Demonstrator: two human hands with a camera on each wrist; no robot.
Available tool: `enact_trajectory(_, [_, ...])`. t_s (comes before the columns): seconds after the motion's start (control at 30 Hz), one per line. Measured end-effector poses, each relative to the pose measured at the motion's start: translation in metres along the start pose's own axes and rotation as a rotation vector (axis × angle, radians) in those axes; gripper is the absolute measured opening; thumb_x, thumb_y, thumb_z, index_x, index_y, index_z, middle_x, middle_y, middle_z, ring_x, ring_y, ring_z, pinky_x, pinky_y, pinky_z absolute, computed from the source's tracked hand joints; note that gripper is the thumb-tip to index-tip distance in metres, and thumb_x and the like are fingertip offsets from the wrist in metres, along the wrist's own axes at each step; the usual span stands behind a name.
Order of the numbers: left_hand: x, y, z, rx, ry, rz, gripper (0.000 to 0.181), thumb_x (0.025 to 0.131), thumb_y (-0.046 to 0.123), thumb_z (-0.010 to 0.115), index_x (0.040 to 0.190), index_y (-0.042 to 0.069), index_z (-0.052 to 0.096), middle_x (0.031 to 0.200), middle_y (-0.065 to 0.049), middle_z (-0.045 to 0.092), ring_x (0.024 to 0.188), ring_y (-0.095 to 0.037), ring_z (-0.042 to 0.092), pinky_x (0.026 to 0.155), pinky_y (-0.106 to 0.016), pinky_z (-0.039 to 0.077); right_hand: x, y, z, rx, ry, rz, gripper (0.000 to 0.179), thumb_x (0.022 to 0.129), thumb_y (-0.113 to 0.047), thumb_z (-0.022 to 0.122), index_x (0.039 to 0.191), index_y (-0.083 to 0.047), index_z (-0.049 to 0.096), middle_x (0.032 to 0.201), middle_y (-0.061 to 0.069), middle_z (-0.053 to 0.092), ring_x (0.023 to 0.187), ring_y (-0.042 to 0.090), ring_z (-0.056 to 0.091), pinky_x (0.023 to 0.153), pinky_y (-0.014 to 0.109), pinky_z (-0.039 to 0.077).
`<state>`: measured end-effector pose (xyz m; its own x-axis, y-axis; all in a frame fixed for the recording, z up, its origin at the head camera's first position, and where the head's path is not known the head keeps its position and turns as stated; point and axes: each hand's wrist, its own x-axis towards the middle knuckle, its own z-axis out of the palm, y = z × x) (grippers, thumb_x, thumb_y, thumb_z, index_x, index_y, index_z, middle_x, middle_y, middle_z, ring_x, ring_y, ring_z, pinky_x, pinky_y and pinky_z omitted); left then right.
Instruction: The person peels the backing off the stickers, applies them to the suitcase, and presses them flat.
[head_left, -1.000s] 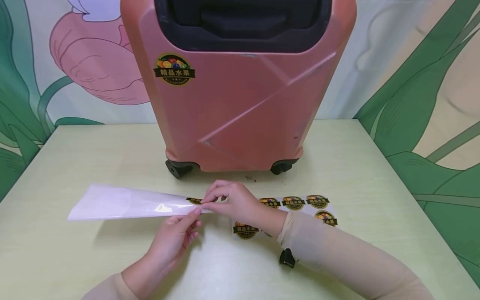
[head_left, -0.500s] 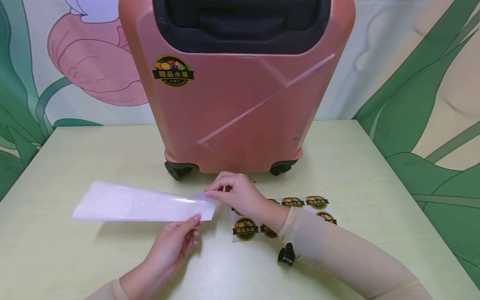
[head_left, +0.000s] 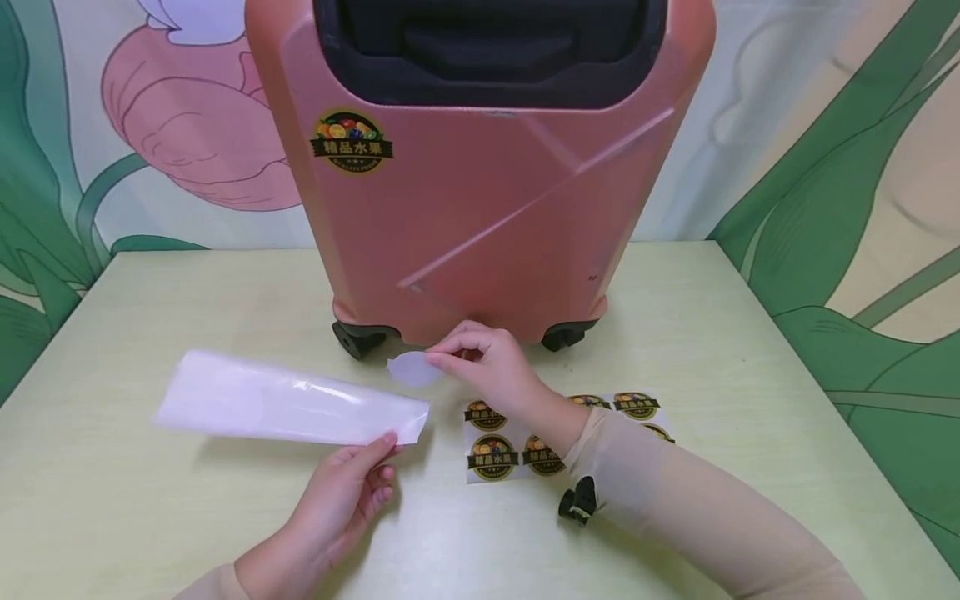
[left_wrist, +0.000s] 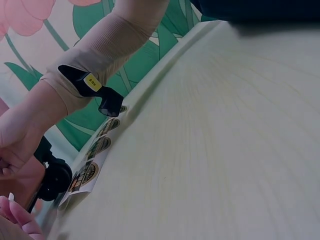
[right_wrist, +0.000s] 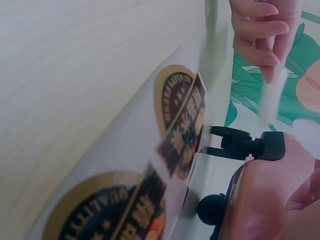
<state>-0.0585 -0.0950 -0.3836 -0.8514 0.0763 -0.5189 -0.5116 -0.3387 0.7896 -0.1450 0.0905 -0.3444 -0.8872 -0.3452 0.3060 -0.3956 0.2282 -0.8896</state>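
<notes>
Right across from me, the case (head_left: 480, 225) stands upright on the bench (head_left: 172, 308), close behind the hands and blocking a good part of the painted wall (head_left: 810, 100). One round fruit badge (head_left: 352, 148) sits high on its front, toward the left edge, below the black handle recess (head_left: 487, 50). Two black wheels (head_left: 358, 339) show underneath.

The right hand (head_left: 491, 367) is clamped on a sticker (head_left: 412, 369), thumb and fingertips pinching its right edge. Its pale, blank side faces up, and it hangs in the air before the foot of the case, left of that hand and apart from the white sheet (head_left: 292, 400). The left hand (head_left: 345, 492) grips that sheet near its lower right corner, thumb on top and fingers curled beneath; the glossy sheet is raised off the bench, its shadow under it. The two hands are well apart.

Below the right forearm lies the printed sheet (head_left: 519, 472), with more fruit stickers on it. That arm and its beige sleeve (head_left: 697, 500) cross over and hide several of them. A black mount (head_left: 577, 502) juts from the right wrist, just beside the printed sheet.
</notes>
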Motion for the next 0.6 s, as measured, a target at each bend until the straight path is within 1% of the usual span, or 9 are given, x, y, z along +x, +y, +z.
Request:
enact_trajectory(0.07, [0.001,-0.001,-0.001,0.002,0.005,0.000,0.020,0.091,0.021,0.060,0.094,0.000,0.061,0.083,0.000,0.061,0.058,-0.004,0.050,0.052,-0.015,0.044,-0.001,0.000,-0.002,0.002,0.009,0.007,0.008,0.082,-0.009,0.071,0.086,-0.003,0.074,0.076,0.001,0.060,0.066,0.015,0.048,0.059,0.024,0.039])
enact_trajectory(0.17, [0.002,-0.002,-0.002,-0.007,-0.001,-0.011,0.031,0.091,0.028,0.059,0.102,-0.002,0.059,0.090,-0.001,0.062,0.060,-0.005,0.050,0.053,-0.016,0.044,-0.002,-0.001,-0.004,0.002,0.000,0.016,0.008,0.083,-0.010,0.070,0.087,-0.003,0.073,0.077,0.001,0.060,0.066,0.016,0.048,0.058,0.022,0.039])
enact_trajectory(0.27, [0.001,-0.002,-0.003,0.002,-0.042,-0.033,0.044,0.092,0.034,0.058,0.113,-0.004,0.056,0.096,-0.003,0.061,0.063,-0.005,0.051,0.055,-0.016,0.044,-0.003,-0.001,-0.005,-0.005,-0.013,0.019,0.008,0.083,-0.011,0.070,0.087,-0.004,0.073,0.077,-0.001,0.060,0.066,0.015,0.048,0.058,0.022,0.039])
enact_trajectory(0.33, [-0.001,-0.001,-0.002,0.022,-0.068,-0.040,0.049,0.091,0.035,0.058,0.118,-0.005,0.055,0.099,-0.004,0.061,0.065,-0.006,0.051,0.055,-0.016,0.044,-0.004,-0.001,-0.005,-0.012,-0.016,0.011,0.007,0.083,-0.011,0.070,0.086,-0.005,0.073,0.077,-0.001,0.060,0.066,0.015,0.048,0.058,0.023,0.040])
enact_trajectory(0.43, [-0.004,0.003,0.001,0.050,-0.091,-0.048,0.051,0.090,0.036,0.058,0.121,-0.005,0.056,0.100,-0.005,0.061,0.065,-0.006,0.051,0.056,-0.017,0.044,-0.005,-0.001,-0.007,-0.024,-0.014,-0.003,0.006,0.083,-0.011,0.071,0.085,-0.006,0.074,0.077,-0.002,0.060,0.066,0.016,0.049,0.058,0.024,0.041])
enact_trajectory(0.6, [-0.008,0.017,0.006,0.074,-0.130,-0.053,0.044,0.094,0.034,0.055,0.118,-0.002,0.059,0.096,-0.003,0.061,0.063,-0.006,0.050,0.056,-0.016,0.044,-0.007,-0.001,-0.011,-0.038,-0.013,-0.013,0.006,0.083,-0.011,0.071,0.086,-0.007,0.074,0.079,-0.003,0.059,0.066,0.016,0.050,0.058,0.025,0.042])
